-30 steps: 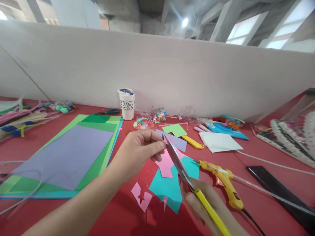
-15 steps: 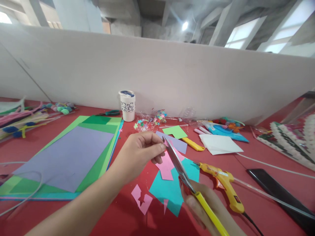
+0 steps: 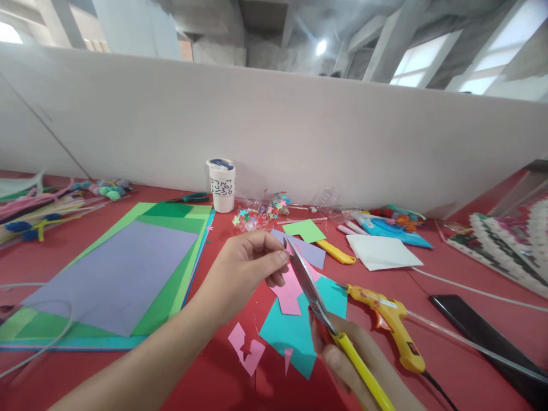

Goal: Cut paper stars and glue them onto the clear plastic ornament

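My right hand (image 3: 342,354) is wrapped round the yellow handles of a pair of scissors (image 3: 309,288), whose blades point up and away. My left hand (image 3: 252,262) is closed in a pinch beside the blade tips. Between its thumb and forefinger is a small scrap of pink paper (image 3: 289,252), mostly hidden by the fingers. Below the blades, pink paper (image 3: 289,294) lies over a turquoise sheet (image 3: 278,331). A notched pink offcut (image 3: 252,355) and a thin pink sliver (image 3: 288,359) lie nearer to me.
A yellow glue gun (image 3: 391,319) and a black phone-like slab (image 3: 483,337) lie at the right. Coloured sheets (image 3: 124,274) are stacked at the left. Behind stand a white cup (image 3: 222,188) and star confetti (image 3: 261,214); a yellow cutter (image 3: 338,252) lies beside a green square (image 3: 305,230).
Almost nothing differs. The scissors' handles and my right hand have shifted slightly left; my left hand keeps its pinch by the blade tips.
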The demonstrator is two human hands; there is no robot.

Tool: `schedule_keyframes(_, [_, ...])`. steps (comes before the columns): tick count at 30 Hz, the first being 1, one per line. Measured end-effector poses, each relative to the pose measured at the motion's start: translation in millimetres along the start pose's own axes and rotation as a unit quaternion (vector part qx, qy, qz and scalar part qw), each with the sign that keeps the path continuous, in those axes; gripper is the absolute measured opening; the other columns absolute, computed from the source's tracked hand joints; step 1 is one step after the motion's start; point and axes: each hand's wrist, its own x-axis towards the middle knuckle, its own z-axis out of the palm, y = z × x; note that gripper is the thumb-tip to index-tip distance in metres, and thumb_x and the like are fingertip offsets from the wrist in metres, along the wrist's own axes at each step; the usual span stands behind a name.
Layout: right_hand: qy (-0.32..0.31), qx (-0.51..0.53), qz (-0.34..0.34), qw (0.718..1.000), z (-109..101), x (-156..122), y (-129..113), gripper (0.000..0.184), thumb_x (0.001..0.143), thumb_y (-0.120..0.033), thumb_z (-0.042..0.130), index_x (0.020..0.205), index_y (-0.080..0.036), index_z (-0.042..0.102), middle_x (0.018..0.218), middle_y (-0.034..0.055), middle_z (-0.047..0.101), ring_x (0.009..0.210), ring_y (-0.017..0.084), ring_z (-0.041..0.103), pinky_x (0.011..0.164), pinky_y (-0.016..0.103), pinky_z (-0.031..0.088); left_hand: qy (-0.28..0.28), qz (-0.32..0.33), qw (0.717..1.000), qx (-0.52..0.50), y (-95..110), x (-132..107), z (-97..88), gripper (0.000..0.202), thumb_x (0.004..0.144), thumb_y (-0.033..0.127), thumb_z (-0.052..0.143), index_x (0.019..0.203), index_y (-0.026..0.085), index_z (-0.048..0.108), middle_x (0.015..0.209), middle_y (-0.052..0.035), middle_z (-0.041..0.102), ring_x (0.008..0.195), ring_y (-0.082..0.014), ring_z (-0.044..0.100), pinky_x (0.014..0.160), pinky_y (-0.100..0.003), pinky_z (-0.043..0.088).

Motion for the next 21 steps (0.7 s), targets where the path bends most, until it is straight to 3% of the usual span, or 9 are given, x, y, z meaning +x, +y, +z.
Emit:
schedule_keyframes(4, [0.002, 0.014, 0.006, 1.000, 1, 5, 5, 0.036, 0.082, -0.056, 0.044, 0.069, -0.023, 0.039, 0.060, -0.0042, 0.039, 0.046, 0.010, 0.032, 0.042, 0.024, 0.027, 0.010, 0.003, 1.000, -0.026, -3, -1, 5.3, 0.013, 0.079, 0.019, 0.060, 0.066, 0.017, 0.058, 0.057, 0.0044, 0.061, 0.053, -0.0066, 0.055, 0.055, -0.018, 0.045])
schedule_keyframes(10, [-0.041, 0.040, 0.014, 0.998, -5, 11, 6, 0.034, 0.080, -0.053, 0.047, 0.068, -0.023, 0.038, 0.058, -0.0063, 0.031, 0.048, 0.010, 0.030, 0.045, 0.025, 0.027, -0.002, -0.017, 0.999, -0.028, -6, 0, 6.7, 0.011, 0.075, 0.018, 0.061, 0.065, 0.018, 0.056, 0.055, 0.0052, 0.058, 0.051, -0.0075, 0.054, 0.055, -0.020, 0.045])
schedule_keyframes(15, [-0.054, 0.016, 0.019, 0.998, -10, 11, 0, 0.025, 0.077, -0.037, 0.052, 0.066, -0.023, 0.035, 0.058, -0.0070, 0.029, 0.052, 0.010, 0.027, 0.049, 0.025, 0.023, 0.026, 0.015, 0.998, 0.056, 2, 0, 1.5, 0.013, 0.076, 0.020, 0.059, 0.063, 0.018, 0.058, 0.059, 0.0040, 0.057, 0.056, -0.0085, 0.053, 0.057, -0.021, 0.044])
schedule_keyframes(21, [-0.069, 0.007, 0.016, 0.997, -8, 15, 15, 0.025, 0.077, -0.040, 0.054, 0.069, -0.022, 0.039, 0.059, -0.0066, 0.033, 0.052, 0.010, 0.030, 0.048, 0.024, 0.024, 0.052, 0.003, 0.992, 0.115, 3, -1, 2.7, 0.010, 0.076, 0.020, 0.058, 0.067, 0.018, 0.060, 0.057, 0.0043, 0.058, 0.054, -0.0092, 0.053, 0.056, -0.022, 0.044])
